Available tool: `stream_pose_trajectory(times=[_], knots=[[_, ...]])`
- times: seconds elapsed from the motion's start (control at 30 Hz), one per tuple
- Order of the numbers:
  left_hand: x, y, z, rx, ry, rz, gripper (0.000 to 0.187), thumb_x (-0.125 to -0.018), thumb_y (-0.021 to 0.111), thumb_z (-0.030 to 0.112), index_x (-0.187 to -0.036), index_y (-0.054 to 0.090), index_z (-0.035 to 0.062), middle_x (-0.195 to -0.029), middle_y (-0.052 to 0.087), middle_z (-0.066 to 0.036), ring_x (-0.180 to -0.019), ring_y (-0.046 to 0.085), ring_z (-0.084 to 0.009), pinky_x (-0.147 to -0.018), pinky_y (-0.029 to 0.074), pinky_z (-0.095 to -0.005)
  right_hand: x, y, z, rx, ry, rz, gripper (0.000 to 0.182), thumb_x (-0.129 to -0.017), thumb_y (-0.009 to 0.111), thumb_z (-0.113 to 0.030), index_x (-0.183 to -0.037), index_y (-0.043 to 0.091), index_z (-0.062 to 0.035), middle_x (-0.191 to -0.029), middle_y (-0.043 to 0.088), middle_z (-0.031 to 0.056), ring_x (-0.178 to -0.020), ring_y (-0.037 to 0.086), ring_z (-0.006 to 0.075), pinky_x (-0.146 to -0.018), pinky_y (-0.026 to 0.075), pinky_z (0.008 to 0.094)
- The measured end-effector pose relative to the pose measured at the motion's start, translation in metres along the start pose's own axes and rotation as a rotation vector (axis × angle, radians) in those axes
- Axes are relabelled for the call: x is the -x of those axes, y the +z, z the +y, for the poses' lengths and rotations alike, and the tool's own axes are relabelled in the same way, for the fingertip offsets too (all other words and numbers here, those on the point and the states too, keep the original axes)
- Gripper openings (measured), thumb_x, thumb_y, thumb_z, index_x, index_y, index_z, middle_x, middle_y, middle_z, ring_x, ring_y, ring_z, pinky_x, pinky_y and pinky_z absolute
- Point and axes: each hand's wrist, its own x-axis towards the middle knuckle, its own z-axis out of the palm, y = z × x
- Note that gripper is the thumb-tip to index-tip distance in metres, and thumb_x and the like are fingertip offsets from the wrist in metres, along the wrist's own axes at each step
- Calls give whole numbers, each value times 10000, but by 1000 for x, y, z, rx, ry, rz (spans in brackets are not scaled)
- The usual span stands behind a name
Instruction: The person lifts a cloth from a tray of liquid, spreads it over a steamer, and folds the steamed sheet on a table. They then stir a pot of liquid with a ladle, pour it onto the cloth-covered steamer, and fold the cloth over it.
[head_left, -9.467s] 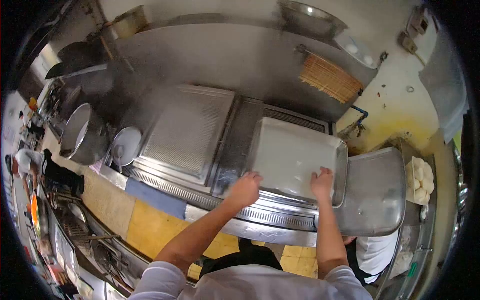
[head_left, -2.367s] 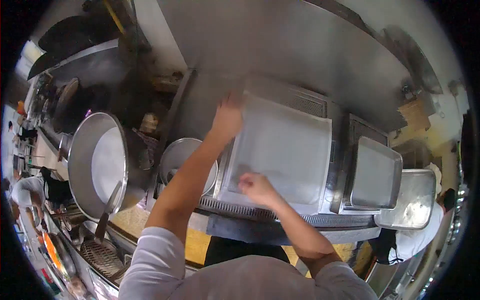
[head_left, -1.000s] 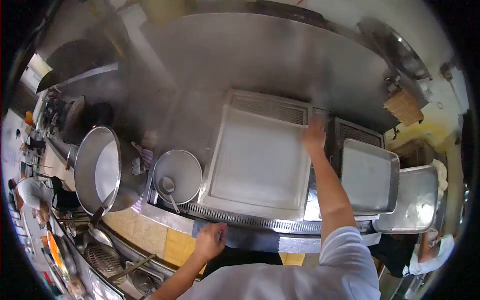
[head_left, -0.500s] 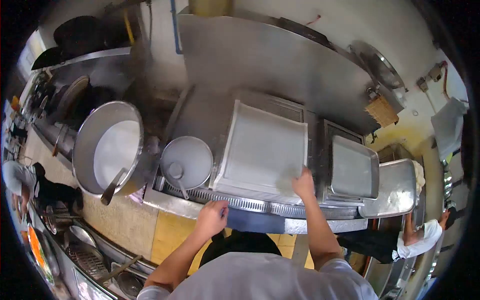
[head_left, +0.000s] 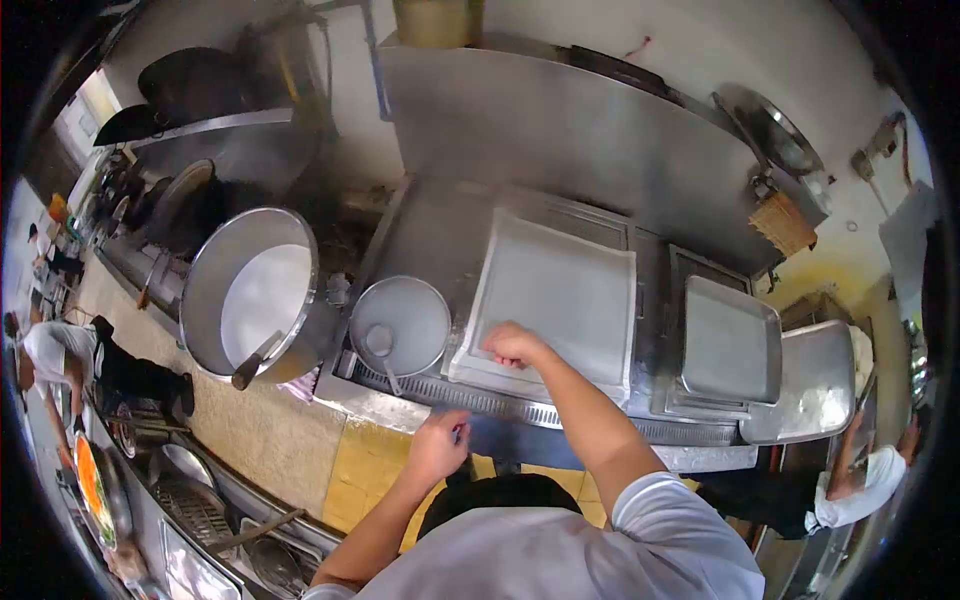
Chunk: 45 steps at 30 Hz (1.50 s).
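Observation:
My right hand [head_left: 513, 345] is closed, its fingers curled low over the left front part of a white cloth sheet [head_left: 565, 290] spread flat on the metal steamer counter. What those fingers pinch is hidden under them. In front of the counter's edge hangs my left hand [head_left: 438, 445], also closed, with a small dark spot between thumb and fingers. A round metal pan [head_left: 425, 300] of pale liquid stands left of the cloth, and a ladle [head_left: 380, 342] rests in it.
Further left is a large pot [head_left: 310, 250] of white liquid with a long-handled scoop [head_left: 258, 362]. Rectangular metal trays [head_left: 735, 340] [head_left: 810, 395] are at the right. One person [head_left: 870, 490] is at far right; another [head_left: 65, 350] works at left beside a pan of orange food [head_left: 92, 480].
My right hand has moved left from the cloth's right front side to its left front part. My left hand stays closed near the counter's edge. The whole view has shifted slightly.

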Motion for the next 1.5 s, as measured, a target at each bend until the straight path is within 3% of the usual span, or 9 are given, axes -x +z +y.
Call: stream_pose_trajectory(times=[0.13, 0.27, 0.33, 0.5, 0.57, 0.87, 1.07, 1.27, 1.5], knots=[[-3, 28, 7, 7, 19, -13, 202, -857, 702, 93, -1051, 728, 41, -988, 736, -186, -923, 696, -378, -825, 566, -466, -2, -23, 106, 660, -379, 270, 323, -927, 566, -230, -780, 704, 22, -780, 697, 231, -639, 646, 368, -596, 519, 493], [-17, 56, 31, 28, 90, -32, 214, -851, 697, 99, -1053, 735, 40, -973, 738, -187, -922, 698, -379, -827, 569, -470, 110, -63, 167, 610, -19, 396, 288, -862, 585, -230, -973, 779, -49, -1088, 720, 248, -1051, 699, 403, -932, 551, 488], [-24, 77, 41, 39, 125, -64, 221, -855, 688, 102, -1061, 737, 39, -966, 740, -186, -917, 701, -377, -826, 570, -467, 144, -71, 197, 549, 204, 511, 279, -857, 592, -234, -1015, 780, -101, -1118, 719, 223, -1084, 687, 407, -965, 545, 489], [-42, 123, 83, 46, 95, -201, 253, -857, 690, 108, -1100, 736, 51, -1002, 751, -181, -914, 736, -339, -828, 590, -415, 232, -121, 236, 246, 205, 977, 225, -800, 651, -174, -928, 776, -37, -931, 739, 236, -967, 719, 404, -878, 572, 498], [-40, 133, 106, 64, 88, -229, 249, -875, 669, 116, -1107, 733, 53, -995, 748, -193, -898, 732, -352, -814, 586, -437, 233, -148, 292, 244, 280, 1043, 337, -835, 622, -206, -1112, 730, -47, -1108, 723, 245, -1023, 698, 436, -894, 558, 523], [-16, 153, 100, 1, 59, -287, 261, -882, 689, 154, -1127, 728, 72, -949, 748, -172, -875, 736, -340, -784, 586, -425, 236, -177, 388, 483, 473, 955, 292, -805, 704, -229, -1007, 727, -20, -1056, 734, 230, -989, 705, 427, -893, 564, 492], [-3, 117, 79, -6, -22, -134, 267, -875, 697, 155, -1125, 726, 67, -951, 741, -176, -876, 732, -348, -802, 587, -436, 263, -139, 247, 163, 134, 916, 249, -794, 744, -234, -867, 754, 4, -961, 726, 270, -911, 726, 377, -801, 557, 463], [14, 52, 57, 39, -45, 131, 270, -867, 698, 142, -1121, 731, 57, -1012, 715, -210, -908, 720, -363, -810, 574, -453, 223, 13, 64, 116, -811, 535, 141, -813, 773, -159, -827, 758, -20, -930, 725, 165, -901, 701, 324, -799, 550, 397], [52, -91, -4, 191, -231, 377, 259, -921, 704, 154, -1152, 725, 37, -1004, 726, -202, -881, 720, -301, -783, 566, -398, 220, 119, -152, 323, -1213, 294, 480, -840, 768, -173, -1296, 660, -68, -1242, 641, 189, -1177, 603, 364, -1020, 484, 428]])
